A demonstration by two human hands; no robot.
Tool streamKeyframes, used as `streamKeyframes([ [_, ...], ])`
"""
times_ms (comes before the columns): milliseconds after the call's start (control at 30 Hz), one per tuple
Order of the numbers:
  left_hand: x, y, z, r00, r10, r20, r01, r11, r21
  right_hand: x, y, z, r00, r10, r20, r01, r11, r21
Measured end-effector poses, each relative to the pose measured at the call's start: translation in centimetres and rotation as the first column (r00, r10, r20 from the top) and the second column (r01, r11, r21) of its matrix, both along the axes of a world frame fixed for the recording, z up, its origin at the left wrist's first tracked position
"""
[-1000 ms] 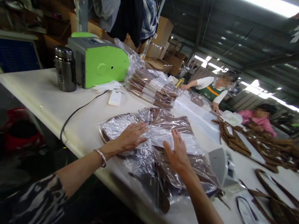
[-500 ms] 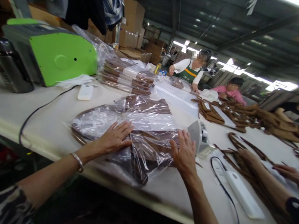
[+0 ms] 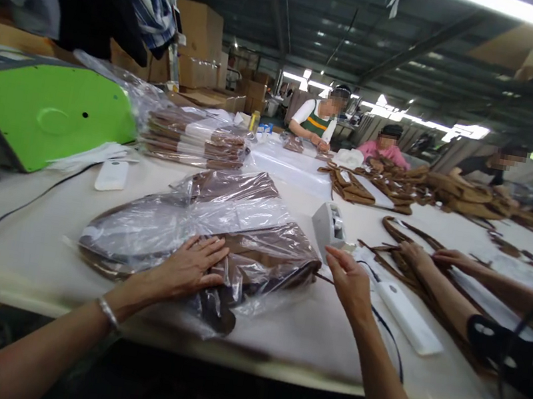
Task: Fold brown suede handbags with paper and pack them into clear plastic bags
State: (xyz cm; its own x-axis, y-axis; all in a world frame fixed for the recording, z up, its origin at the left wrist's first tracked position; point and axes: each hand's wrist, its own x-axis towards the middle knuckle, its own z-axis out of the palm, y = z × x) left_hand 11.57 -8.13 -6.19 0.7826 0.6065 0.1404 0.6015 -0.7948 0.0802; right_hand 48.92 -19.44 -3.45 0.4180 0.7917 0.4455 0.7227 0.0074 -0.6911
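Observation:
A brown garment in a clear plastic bag [image 3: 263, 219] lies on the table in front of me. My left hand [image 3: 196, 262] rests flat on the bag's near side, fingers stretched out. Beyond the bag's right end, my right hand [image 3: 347, 280] is raised off it with fingers extended; I see nothing gripped in it. Its fingertips are close to a pale grey device that looks like a tape dispenser [image 3: 327, 226]. A thin dark strand [image 3: 325, 277] runs from the bag's right corner toward this hand.
Bagged brown garments [image 3: 192, 137] form a stack behind. A green machine [image 3: 52, 112] and white card-like object [image 3: 112, 176] are left. A white power strip [image 3: 409, 320] with cable lies right, near a co-worker's hands [image 3: 416, 257] on brown fabric. More people work farther back.
My right hand has lifted off the bag and moved to the dispenser's near side. My left hand stays on the bag. The view has shifted right.

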Motion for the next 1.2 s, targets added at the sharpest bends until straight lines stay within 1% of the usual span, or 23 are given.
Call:
streamKeyframes([
  [67, 0.3, -0.2, -0.9, 1.0, -0.004, -0.006, 0.004, 1.0, -0.003, -0.4, -0.9, -0.3, 0.976, 0.118, 0.183, -0.134, 0.988, 0.08],
  [100, 0.3, -0.2, -1.1, 1.0, 0.003, -0.009, -0.003, 1.0, 0.0, -0.6, -1.1, -0.5, 0.944, 0.17, 0.282, -0.199, 0.977, 0.077],
  [167, 0.2, -0.1, -1.4, 1.0, 0.013, -0.019, -0.013, 1.0, 0.002, -0.8, -1.1, -1.2, 0.87, 0.248, 0.427, -0.281, 0.959, 0.015],
  [233, 0.1, 0.0, -1.2, 0.999, 0.005, -0.031, -0.005, 1.0, 0.002, -0.5, -0.9, -2.1, 0.806, 0.3, 0.511, -0.313, 0.948, -0.063],
  [300, 0.0, 0.1, -1.0, 0.999, -0.006, -0.037, 0.007, 1.0, 0.003, 0.1, -0.8, -3.2, 0.769, 0.336, 0.544, -0.321, 0.939, -0.127],
  [400, 0.1, 0.2, -0.7, 0.999, -0.009, -0.051, 0.008, 1.0, -0.012, 0.7, -1.1, -4.6, 0.756, 0.358, 0.548, -0.306, 0.933, -0.188],
  [467, 0.1, 0.1, -0.3, 0.998, -0.001, -0.064, -0.001, 0.999, -0.032, 0.8, -1.5, -5.2, 0.754, 0.368, 0.544, -0.303, 0.93, -0.21],
  [533, 0.0, -0.4, 0.4, 0.997, 0.014, -0.074, -0.018, 0.999, -0.051, 0.8, -1.8, -5.4, 0.765, 0.374, 0.524, -0.306, 0.927, -0.215],
  [600, -0.3, -1.3, 1.1, 0.998, 0.01, -0.061, -0.013, 0.999, -0.049, 0.9, -1.6, -5.1, 0.797, 0.369, 0.479, -0.296, 0.929, -0.223],
  [633, -0.5, -1.9, 1.3, 0.999, -0.009, -0.041, 0.008, 0.999, -0.035, 1.0, -1.2, -4.7, 0.816, 0.362, 0.452, -0.281, 0.93, -0.237],
  [700, -0.9, -3.2, 1.3, 0.997, -0.078, 0.006, 0.078, 0.997, 0.005, 1.1, 0.2, -3.2, 0.846, 0.327, 0.421, -0.227, 0.935, -0.272],
  [767, -1.2, -4.3, 0.7, 0.989, -0.141, 0.035, 0.139, 0.99, 0.031, 0.4, 2.3, -1.1, 0.86, 0.285, 0.424, -0.181, 0.946, -0.268],
  [833, -1.3, -5.0, -0.2, 0.988, -0.148, 0.044, 0.147, 0.989, 0.027, -1.1, 4.5, 0.9, 0.863, 0.261, 0.433, -0.19, 0.961, -0.2],
  [867, -1.3, -5.2, -0.6, 0.989, -0.139, 0.047, 0.139, 0.99, 0.019, -2.0, 5.5, 1.5, 0.859, 0.258, 0.443, -0.204, 0.965, -0.166],
  [900, -1.3, -5.3, -0.8, 0.99, -0.13, 0.052, 0.129, 0.992, 0.012, -2.9, 6.4, 1.7, 0.852, 0.252, 0.459, -0.208, 0.967, -0.144],
  [933, -1.3, -5.3, -1.0, 0.99, -0.123, 0.062, 0.123, 0.992, 0.009, -3.7, 7.1, 1.4, 0.841, 0.242, 0.484, -0.194, 0.97, -0.146],
  [967, -1.3, -5.3, -1.2, 0.989, -0.125, 0.076, 0.124, 0.992, 0.01, -4.4, 7.7, 0.6, 0.829, 0.229, 0.51, -0.16, 0.971, -0.175],
  [1000, -1.2, -5.2, -1.2, 0.987, -0.132, 0.094, 0.132, 0.991, 0.014, -4.9, 8.1, -0.5, 0.817, 0.226, 0.53, -0.118, 0.966, -0.229],
  [1067, -1.2, -5.2, -1.2, 0.979, -0.151, 0.133, 0.148, 0.988, 0.033, -5.1, 8.5, -3.3, 0.802, 0.246, 0.545, -0.052, 0.937, -0.346],
  [1133, -1.2, -5.3, -1.2, 0.972, -0.167, 0.168, 0.16, 0.986, 0.052, -4.7, 8.6, -5.7, 0.796, 0.274, 0.54, -0.038, 0.912, -0.407],
  [1167, -1.2, -5.4, -1.2, 0.968, -0.173, 0.181, 0.166, 0.985, 0.056, -4.3, 8.7, -6.4, 0.797, 0.285, 0.532, -0.051, 0.91, -0.412],
  [1200, -1.3, -5.5, -1.0, 0.965, -0.175, 0.193, 0.167, 0.984, 0.056, -3.9, 8.8, -6.8, 0.804, 0.295, 0.516, -0.072, 0.91, -0.408],
])
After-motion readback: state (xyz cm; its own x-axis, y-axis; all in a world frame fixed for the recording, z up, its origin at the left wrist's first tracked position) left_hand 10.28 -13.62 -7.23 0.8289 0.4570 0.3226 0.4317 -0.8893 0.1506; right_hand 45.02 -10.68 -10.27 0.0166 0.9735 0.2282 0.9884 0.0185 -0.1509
